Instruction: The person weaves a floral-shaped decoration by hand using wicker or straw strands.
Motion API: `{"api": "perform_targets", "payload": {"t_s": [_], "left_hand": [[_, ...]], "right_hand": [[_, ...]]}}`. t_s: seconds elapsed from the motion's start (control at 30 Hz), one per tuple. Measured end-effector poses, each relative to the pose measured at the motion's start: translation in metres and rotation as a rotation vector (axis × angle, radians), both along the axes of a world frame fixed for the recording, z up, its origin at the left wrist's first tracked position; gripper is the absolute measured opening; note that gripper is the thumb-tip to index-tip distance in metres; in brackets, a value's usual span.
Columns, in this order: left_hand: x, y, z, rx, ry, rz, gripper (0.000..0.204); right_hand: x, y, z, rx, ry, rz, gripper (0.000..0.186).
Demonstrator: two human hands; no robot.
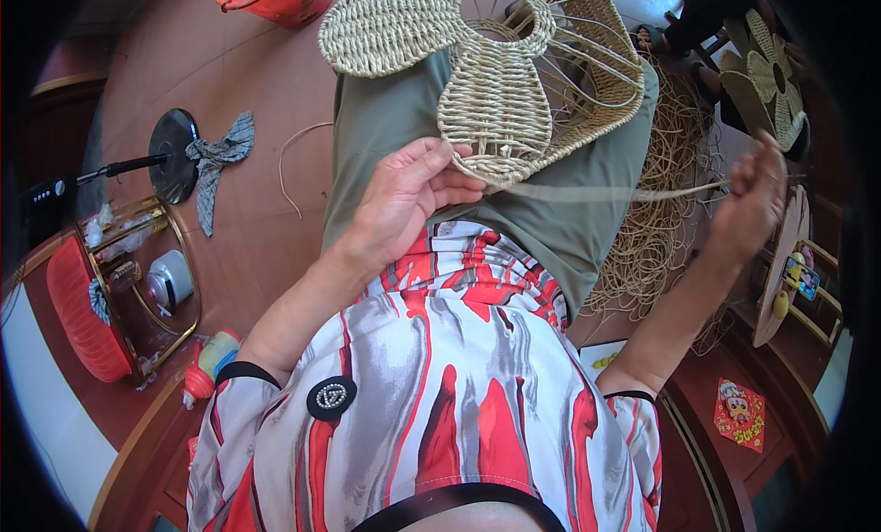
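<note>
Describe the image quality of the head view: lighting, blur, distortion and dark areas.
Head view: even daylight, no harsh glare; black fisheye vignette at the corners; floor and furniture edges bend toward the rim. The right hand and the strand it pulls are motion-blurred, while the left hand and the woven piece on the lap are sharp.

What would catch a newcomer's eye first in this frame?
Top centre, a half-woven straw piece with rounded lobes lies on the person's lap. The left hand steadies its lower edge, while the right hand pulls a long strand out taut to the right. A tangled heap of loose fibre lies on the floor beside the right knee.
</note>
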State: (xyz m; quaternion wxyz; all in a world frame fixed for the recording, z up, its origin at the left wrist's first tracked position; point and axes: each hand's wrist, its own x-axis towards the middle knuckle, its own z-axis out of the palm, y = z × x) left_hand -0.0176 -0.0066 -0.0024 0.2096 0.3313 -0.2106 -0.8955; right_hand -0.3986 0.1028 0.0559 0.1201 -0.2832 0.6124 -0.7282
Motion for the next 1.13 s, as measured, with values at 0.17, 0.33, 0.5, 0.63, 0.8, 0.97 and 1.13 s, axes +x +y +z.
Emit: {"api": "perform_targets", "payload": {"t_s": [0.17, 0.33, 0.5, 0.63, 0.8, 0.97, 1.13], "left_hand": [[-0.016, 0.014, -0.001, -0.116, -0.191, 0.115, 0.02], [-0.014, 0.018, -0.009, -0.18, -0.188, 0.161, 0.019], [-0.007, 0.015, -0.006, -0.052, 0.013, 0.215, 0.027], [-0.007, 0.013, -0.008, -0.039, -0.033, 0.206, 0.027], [-0.01, 0.006, -0.012, -0.059, -0.155, 0.089, 0.028], [-0.021, -0.003, -0.023, -0.169, -0.159, -0.017, 0.026], [-0.027, -0.012, -0.04, -0.098, 0.13, -0.048, 0.028]], "right_hand": [[0.098, -0.04, -0.014, 0.127, 0.123, 0.149, 0.023], [0.167, -0.046, -0.018, 0.317, 0.612, 0.534, 0.013], [0.205, -0.055, -0.037, 0.287, 0.982, 0.607, 0.016], [0.209, -0.053, -0.027, 0.463, 1.186, 0.625, 0.016], [0.196, -0.057, -0.015, 0.528, 1.073, 0.743, 0.013], [0.154, -0.044, 0.01, 0.64, 0.106, 0.682, 0.012], [0.171, -0.037, -0.012, 0.611, 0.672, 0.682, 0.01]]}}
